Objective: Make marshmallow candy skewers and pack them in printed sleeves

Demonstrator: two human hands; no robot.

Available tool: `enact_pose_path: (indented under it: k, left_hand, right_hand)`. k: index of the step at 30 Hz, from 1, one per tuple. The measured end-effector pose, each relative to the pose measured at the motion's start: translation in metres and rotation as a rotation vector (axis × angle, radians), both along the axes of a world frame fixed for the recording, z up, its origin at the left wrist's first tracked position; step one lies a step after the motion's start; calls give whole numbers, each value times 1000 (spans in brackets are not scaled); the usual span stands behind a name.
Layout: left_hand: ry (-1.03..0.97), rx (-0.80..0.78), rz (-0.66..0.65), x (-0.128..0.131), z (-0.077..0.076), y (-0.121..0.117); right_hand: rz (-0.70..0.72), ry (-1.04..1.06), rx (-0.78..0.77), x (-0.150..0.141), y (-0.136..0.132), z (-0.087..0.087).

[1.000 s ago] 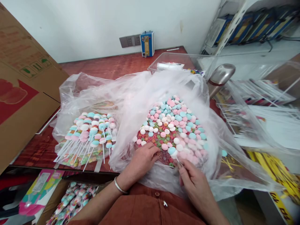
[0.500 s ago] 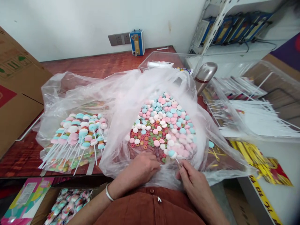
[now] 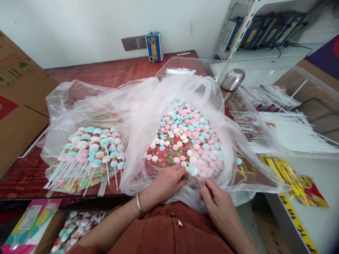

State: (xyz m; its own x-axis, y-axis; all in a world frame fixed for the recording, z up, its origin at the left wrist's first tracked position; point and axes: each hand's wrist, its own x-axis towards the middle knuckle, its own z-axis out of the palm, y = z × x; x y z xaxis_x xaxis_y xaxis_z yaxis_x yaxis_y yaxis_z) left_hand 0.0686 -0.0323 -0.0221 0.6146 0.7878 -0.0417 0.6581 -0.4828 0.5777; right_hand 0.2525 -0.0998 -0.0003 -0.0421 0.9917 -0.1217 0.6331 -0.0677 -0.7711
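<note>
My right hand (image 3: 215, 197) pinches a thin white stick (image 3: 198, 178) between thumb and fingers. A blue and white marshmallow (image 3: 193, 170) sits on the stick's upper end. Just left of it is my left hand (image 3: 171, 181), its fingers curled together close to the marshmallow; whatever they hold is hidden. Ahead of both hands, loose pink, blue and white marshmallows (image 3: 194, 127) lie heaped in a clear plastic bag (image 3: 143, 120). Among them are small red, green and orange ring candies (image 3: 169, 155). To the left lie several marshmallow skewers (image 3: 90, 146) on white sticks.
A cardboard box (image 3: 23, 77) stands at the left. At the right, a clear plastic bin (image 3: 312, 153) holds white sticks, with a metal flask (image 3: 233, 83) beside it. Yellow wrappers (image 3: 287, 178) lie at the right; packed candies (image 3: 76, 225) sit in a box below the table.
My left hand has moved right and up, close to the marshmallow on the stick. The right hand has stayed nearly in place, still pinching the stick.
</note>
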Motion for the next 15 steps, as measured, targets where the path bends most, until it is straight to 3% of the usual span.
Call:
enact_pose_path:
  k: [2, 7, 11, 15]
  left_hand:
    - [-90, -30, 72, 0, 1, 1]
    - [-478, -300, 472, -9, 2, 1]
    - [-632, -441, 529, -13, 5, 1]
    - [-633, -409, 529, -12, 8, 1]
  right_hand:
    - [17, -17, 24, 3, -3, -1]
    - [100, -152, 100, 8, -9, -12]
    - [136, -276, 146, 3, -10, -20]
    - [156, -391, 191, -1, -8, -22]
